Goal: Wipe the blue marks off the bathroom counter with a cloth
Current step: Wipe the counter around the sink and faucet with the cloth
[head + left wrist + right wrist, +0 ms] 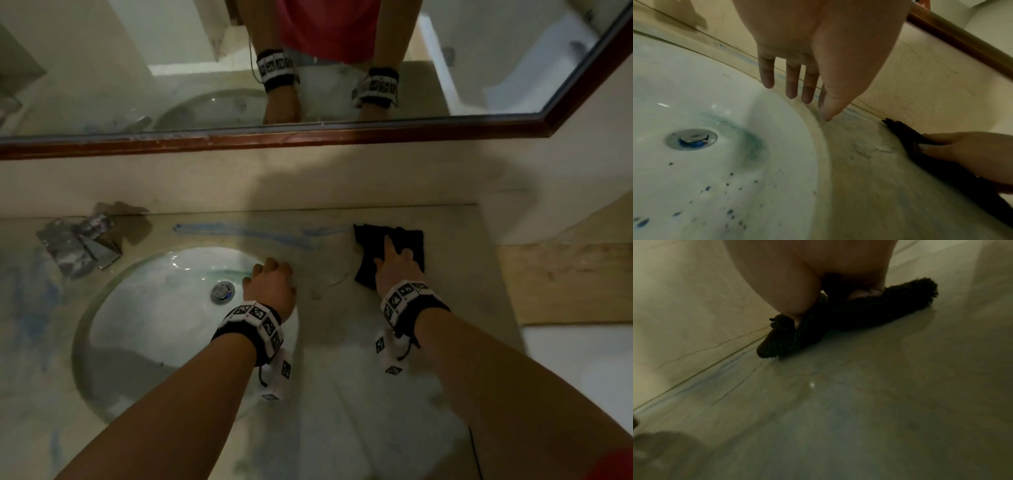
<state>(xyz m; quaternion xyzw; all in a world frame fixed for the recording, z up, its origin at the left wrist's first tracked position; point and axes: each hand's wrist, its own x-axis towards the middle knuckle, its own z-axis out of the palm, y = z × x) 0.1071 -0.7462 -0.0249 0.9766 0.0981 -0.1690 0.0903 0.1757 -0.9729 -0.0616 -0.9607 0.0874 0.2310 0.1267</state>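
We are mid-wipe: our right hand (pixel 397 265) presses the cloth (pixel 407 241) flat; left hand (pixel 270 286) rests, fingers straight. Next, sweep left along the marks (pixel 246 233).

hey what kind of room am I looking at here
Most likely a bathroom: a white oval sink basin with a metal drain is set in a beige counter, below a wood-framed wall mirror.

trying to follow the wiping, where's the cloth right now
In the head view the black cloth lies flat on the counter right of the sink, near the back wall, under the right hand, at the right end of the blue streak.
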